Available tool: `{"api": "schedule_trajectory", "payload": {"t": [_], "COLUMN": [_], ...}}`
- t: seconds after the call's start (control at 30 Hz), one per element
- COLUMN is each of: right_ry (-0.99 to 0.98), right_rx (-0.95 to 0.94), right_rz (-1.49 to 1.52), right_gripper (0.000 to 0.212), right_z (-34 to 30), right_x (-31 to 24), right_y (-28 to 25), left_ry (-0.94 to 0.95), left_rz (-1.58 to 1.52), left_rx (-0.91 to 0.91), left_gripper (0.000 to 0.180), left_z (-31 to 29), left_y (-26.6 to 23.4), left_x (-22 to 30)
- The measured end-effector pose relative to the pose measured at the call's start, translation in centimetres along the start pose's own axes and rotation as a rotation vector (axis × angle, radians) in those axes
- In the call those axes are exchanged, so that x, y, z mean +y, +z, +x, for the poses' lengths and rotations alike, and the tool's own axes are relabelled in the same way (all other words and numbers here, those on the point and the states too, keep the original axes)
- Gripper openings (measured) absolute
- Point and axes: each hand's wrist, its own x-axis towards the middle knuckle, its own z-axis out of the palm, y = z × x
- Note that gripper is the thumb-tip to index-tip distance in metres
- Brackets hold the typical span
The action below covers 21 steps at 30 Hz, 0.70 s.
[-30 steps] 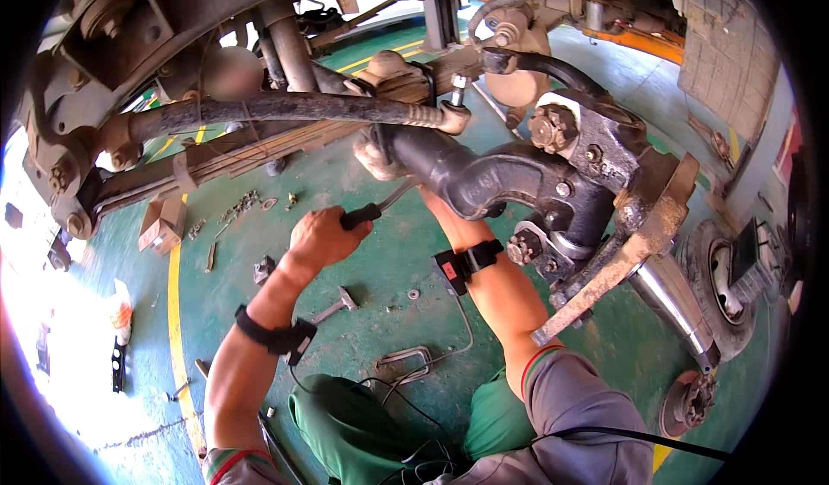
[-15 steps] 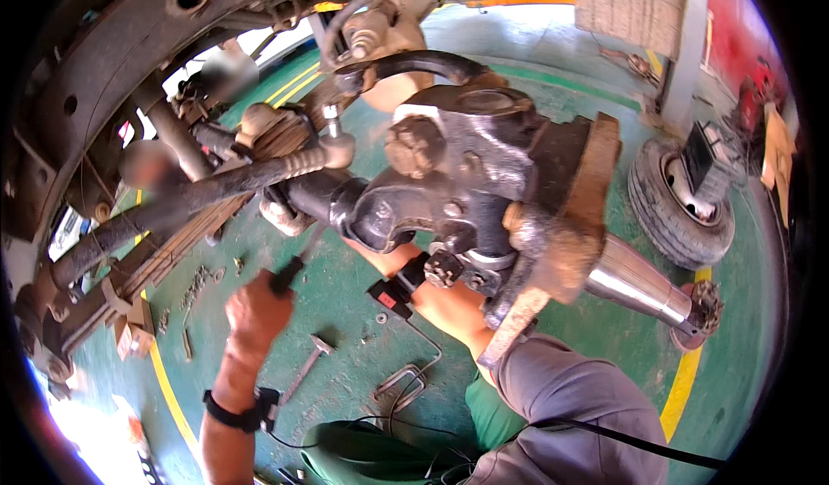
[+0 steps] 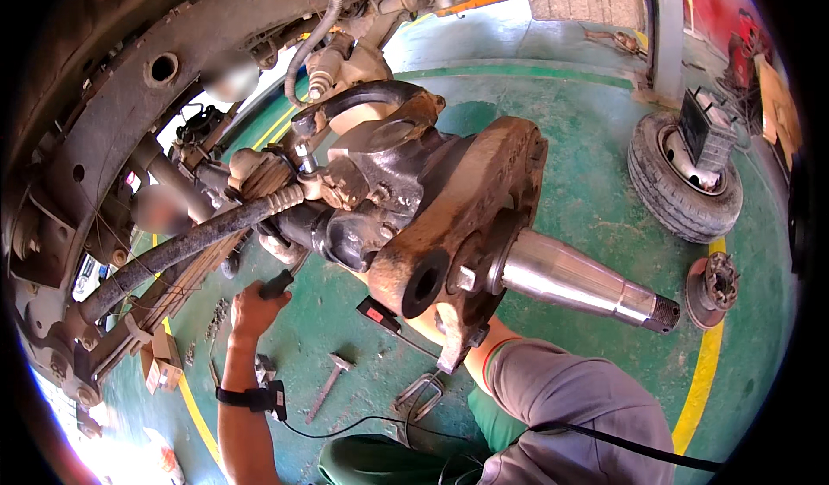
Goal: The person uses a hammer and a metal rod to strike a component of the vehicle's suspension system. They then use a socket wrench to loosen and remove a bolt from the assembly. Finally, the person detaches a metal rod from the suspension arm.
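My left hand (image 3: 251, 312) is closed around the black handle of a screwdriver (image 3: 276, 285). Its thin metal shaft points up toward the underside of the dark axle end (image 3: 302, 217). My right forearm (image 3: 488, 360) reaches behind a rusty steering knuckle (image 3: 458, 200); the knuckle hides my right hand, so its fingers do not show. From the knuckle a shiny spindle (image 3: 579, 278) with a threaded tip sticks out to the right. A tie rod (image 3: 207, 243) runs from the left to a ball joint beside the knuckle.
On the green floor lie a hammer (image 3: 328, 386), a bent metal clamp (image 3: 420, 394) and a black box with a red label (image 3: 377, 314). To the right are a tyre (image 3: 656, 183) with a battery (image 3: 706, 135) on it and a hub part (image 3: 712, 289). A vehicle frame (image 3: 129, 96) fills the upper left.
The view has shifted, and the knuckle now shows more of its outer face and spindle. My left hand still grips the screwdriver, its shaft still near the axle's underside.
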Motion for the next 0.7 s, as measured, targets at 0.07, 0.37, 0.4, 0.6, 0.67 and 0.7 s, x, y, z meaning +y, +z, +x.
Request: {"api": "schedule_trajectory", "payload": {"t": [0.07, 0.37, 0.4, 0.6, 0.67, 0.7], "right_ry": [0.014, 0.046, 0.061, 0.068, 0.066, 0.07], "right_rx": [0.009, 0.01, 0.008, 0.038, 0.052, 0.04], "right_rz": [0.009, 0.071, 0.07, 0.081, 0.086, 0.094], "right_gripper": [0.037, 0.037, 0.037, 0.036, 0.036, 0.036], "right_z": [-0.6, -1.4, -1.8, -2.5, -2.5, -2.5], "right_x": [0.0, -0.1, -0.1, -0.5, -0.6, -0.5], "right_y": [-0.4, -0.7, -0.7, -1.3, -1.8, -1.4], "left_ry": [-0.029, -0.115, -0.103, 0.03, 0.169, 0.271], "left_rz": [0.007, -0.056, -0.067, -0.005, -0.062, -0.004], "left_rx": [0.014, 0.014, -0.009, 0.123, 0.278, 0.343], "left_gripper": [0.053, 0.049, 0.048, 0.036, 0.033, 0.032], "left_z": [-2.3, -9.4, -9.4, -2.9, 2.5, 4.5], "left_y": [0.7, -0.3, -0.2, -0.2, 1.4, 1.5], "left_x": [1.9, 10.6, 10.5, 2.1, -2.6, -4.2]}}
